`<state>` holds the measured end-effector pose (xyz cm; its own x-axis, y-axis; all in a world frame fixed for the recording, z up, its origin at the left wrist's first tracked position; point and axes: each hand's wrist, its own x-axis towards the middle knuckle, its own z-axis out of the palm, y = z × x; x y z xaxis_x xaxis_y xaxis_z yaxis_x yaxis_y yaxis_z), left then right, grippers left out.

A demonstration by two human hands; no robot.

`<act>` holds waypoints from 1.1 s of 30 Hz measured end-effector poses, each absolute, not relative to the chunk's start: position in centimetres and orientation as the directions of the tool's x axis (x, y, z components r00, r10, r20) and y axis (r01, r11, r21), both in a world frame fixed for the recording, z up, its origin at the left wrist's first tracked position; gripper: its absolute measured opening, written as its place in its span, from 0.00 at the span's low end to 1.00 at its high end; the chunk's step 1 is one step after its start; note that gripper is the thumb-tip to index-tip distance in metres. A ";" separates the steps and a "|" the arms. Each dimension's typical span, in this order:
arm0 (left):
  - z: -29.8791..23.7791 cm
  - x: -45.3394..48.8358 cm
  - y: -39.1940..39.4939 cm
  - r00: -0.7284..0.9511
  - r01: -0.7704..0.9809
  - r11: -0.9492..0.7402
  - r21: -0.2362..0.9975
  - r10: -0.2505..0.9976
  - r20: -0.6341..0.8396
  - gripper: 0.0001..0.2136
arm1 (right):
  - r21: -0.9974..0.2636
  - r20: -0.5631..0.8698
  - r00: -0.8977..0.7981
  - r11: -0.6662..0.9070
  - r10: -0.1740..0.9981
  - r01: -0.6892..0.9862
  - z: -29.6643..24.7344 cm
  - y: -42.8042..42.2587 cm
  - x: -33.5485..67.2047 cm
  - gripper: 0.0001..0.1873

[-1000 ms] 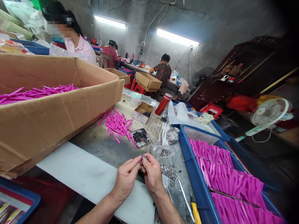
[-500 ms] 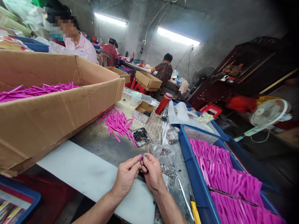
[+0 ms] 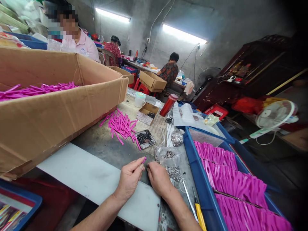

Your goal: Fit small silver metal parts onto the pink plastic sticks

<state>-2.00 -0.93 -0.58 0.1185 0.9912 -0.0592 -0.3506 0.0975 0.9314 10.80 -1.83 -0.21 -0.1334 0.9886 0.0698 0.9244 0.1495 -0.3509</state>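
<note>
My left hand (image 3: pixel 131 178) is closed, pinching a magenta strip (image 3: pixel 144 159) whose tip sticks up past the thumb and finger. Beside it, just to the right, my right hand (image 3: pixel 158 178) is lowered to the tabletop with fingers curled under; the fingertips and anything in them are hidden. Beyond both hands sits a small tray (image 3: pixel 145 139) of black parts. A loose pile of magenta strips (image 3: pixel 122 124) lies behind and left of that tray. To the right of the hands are a clear bag (image 3: pixel 175 154) of small metal parts and a spread of metal pieces (image 3: pixel 173 173).
A large cardboard box (image 3: pixel 60 112) with magenta strips flanks the left. On the right, a blue crate (image 3: pixel 207 199) holds rows of magenta pieces. Tweezers (image 3: pixel 190 200), a yellow-handled tool (image 3: pixel 200 215), a red flask (image 3: pixel 168 105) and a small carton (image 3: pixel 147 114) share the table. Several co-workers sit beyond.
My right hand has come away from the strip and dropped slightly right, turning palm-down to the table. My left hand still pinches the strip in nearly the same spot.
</note>
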 end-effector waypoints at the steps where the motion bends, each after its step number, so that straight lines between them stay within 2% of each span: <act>1: -0.6 -2.0 -1.0 0.119 -0.350 0.096 0.932 0.991 -0.057 0.14 | -0.303 0.046 -0.153 0.159 0.987 0.940 -0.1 -1.9 10.8 0.09; 3: -0.6 -2.0 -1.0 0.119 -0.349 0.098 0.932 0.991 -0.060 0.14 | -0.284 0.007 -0.174 0.169 0.985 0.944 0.2 -1.9 10.9 0.08; 9: -0.5 -2.0 -0.9 0.125 -0.345 0.107 0.933 0.990 -0.067 0.14 | -0.394 -0.006 -0.157 0.142 0.988 0.908 1.0 -1.7 11.6 0.08; 21: -0.6 -2.0 -0.9 0.121 -0.311 0.090 0.946 0.991 -0.055 0.14 | -0.226 -0.047 -0.252 0.236 0.967 0.945 0.5 -1.3 11.1 0.08; 33: -0.7 -2.0 -0.9 0.119 -0.269 0.049 0.962 0.993 -0.017 0.14 | -0.163 -0.109 -0.058 0.039 0.992 0.986 0.8 -0.9 10.0 0.09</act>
